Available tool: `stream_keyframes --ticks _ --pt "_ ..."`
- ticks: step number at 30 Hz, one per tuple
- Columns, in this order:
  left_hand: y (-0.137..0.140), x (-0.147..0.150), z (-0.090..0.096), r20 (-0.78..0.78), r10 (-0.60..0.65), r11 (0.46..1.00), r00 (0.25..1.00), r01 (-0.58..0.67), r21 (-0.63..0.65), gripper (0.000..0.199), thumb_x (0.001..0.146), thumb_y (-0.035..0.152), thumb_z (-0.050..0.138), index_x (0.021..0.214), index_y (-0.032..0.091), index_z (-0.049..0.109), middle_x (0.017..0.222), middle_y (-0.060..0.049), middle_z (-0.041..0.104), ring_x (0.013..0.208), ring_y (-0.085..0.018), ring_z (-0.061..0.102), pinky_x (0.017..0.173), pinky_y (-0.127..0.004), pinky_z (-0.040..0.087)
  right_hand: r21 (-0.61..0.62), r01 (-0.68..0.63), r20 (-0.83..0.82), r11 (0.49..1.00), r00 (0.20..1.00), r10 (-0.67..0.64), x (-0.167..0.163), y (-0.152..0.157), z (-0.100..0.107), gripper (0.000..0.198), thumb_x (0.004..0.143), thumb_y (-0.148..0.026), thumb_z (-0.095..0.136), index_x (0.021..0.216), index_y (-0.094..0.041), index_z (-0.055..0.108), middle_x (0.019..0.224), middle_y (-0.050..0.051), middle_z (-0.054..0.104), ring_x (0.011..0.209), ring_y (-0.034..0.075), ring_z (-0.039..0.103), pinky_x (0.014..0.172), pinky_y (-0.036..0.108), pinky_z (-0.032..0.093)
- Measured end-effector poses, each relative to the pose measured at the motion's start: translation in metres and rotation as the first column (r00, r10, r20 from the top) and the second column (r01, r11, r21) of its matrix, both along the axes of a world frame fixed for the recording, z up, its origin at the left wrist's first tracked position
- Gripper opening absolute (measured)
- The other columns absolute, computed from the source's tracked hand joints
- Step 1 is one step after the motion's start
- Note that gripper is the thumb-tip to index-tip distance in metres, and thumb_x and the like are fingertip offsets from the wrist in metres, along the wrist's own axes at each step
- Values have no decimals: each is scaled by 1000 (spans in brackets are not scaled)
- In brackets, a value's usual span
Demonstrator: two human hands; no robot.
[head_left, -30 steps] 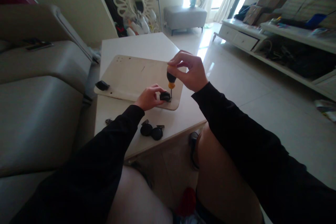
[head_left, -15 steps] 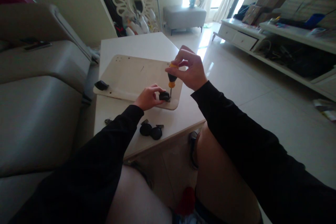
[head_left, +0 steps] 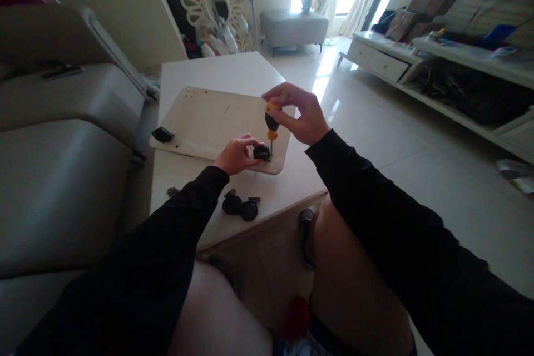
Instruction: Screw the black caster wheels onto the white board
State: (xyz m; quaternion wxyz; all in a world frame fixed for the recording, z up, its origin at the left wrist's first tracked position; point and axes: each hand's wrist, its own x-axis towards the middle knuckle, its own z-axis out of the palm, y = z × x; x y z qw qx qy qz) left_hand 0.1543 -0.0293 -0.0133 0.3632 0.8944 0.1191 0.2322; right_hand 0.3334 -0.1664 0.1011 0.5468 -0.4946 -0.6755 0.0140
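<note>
A pale board [head_left: 208,122] with rounded corners lies on the white table. At its near right corner, my left hand [head_left: 237,154] pinches a black caster wheel [head_left: 262,152] between thumb and fingers. My right hand [head_left: 301,111] is closed round the yellow and black handle of a screwdriver [head_left: 272,120]. The screwdriver stands nearly upright, its tip down at the caster's mounting plate; the screw itself is too small to make out. Another black caster [head_left: 162,134] sits on the board's left corner. Two loose casters [head_left: 240,207] lie near the table's front edge.
A small heap of screws [head_left: 172,192] rests on the white table [head_left: 225,67], left of the loose casters. A grey sofa [head_left: 62,189] stands close on the left. Farther off are a grey bench [head_left: 294,28] and a white TV cabinet [head_left: 450,67].
My right hand has shifted its grip on the screwdriver handle, tilting down slightly and bringing the fingers over its top. My left hand keeps its hold on the caster.
</note>
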Motion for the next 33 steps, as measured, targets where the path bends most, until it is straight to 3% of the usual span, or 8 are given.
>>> stream_keyframes --ticks 2,6,13,20,26,29,33 --pt "0 0 -1 4 -1 1000 1000 1 1 39 74 23 88 111 18 76 109 -5 68 59 -6 58 55 -22 49 0 -23 3 1000 1000 23 -1 0 -2 15 85 -33 68 85 -22 57 93 -1 66 91 13 67 85 37 60" --pt "0 1 0 -6 8 1000 1000 -8 -7 38 73 22 88 110 19 76 108 -5 68 59 -6 59 55 -22 50 18 129 1 991 992 -129 5 3 -8 26 77 -34 78 81 -23 55 89 -3 56 80 11 59 70 32 58" --pt "-8 2 -1 -6 -11 994 1000 11 -112 41 73 15 84 112 18 72 116 -6 64 57 -5 61 52 -21 49 40 139 -7 989 990 -139 16 0 -19 39 73 -32 76 110 -24 63 109 0 65 94 15 67 71 32 62" --pt "-7 2 -2 -36 -51 996 998 48 -77 53 70 14 87 120 18 67 120 -6 63 57 -3 59 55 -21 52 161 369 -232 916 916 -328 7 -14 -2 45 82 -45 78 121 -31 59 123 3 60 112 20 65 73 30 63" --pt "-3 -11 10 -60 -44 996 997 39 -83 72 64 22 94 130 18 64 128 -10 61 56 -4 61 57 -25 56 210 434 -208 876 895 -394 -3 -14 6 43 87 -48 72 124 -35 58 123 4 59 112 22 64 73 34 62" --pt "5 -32 25 -54 15 996 998 -20 -90 65 69 31 91 128 19 66 131 -11 61 59 -5 62 55 -24 54 263 455 -188 851 889 -418 -17 -10 10 47 92 -46 65 136 -38 52 130 5 57 117 23 64 73 33 61" --pt "25 -79 38 -38 237 967 971 -240 -86 36 83 32 77 116 18 70 117 -9 70 62 -7 63 52 -21 50 352 382 -213 854 922 -324 -41 -9 15 52 88 -32 69 137 -36 53 127 4 57 107 19 65 66 26 58"
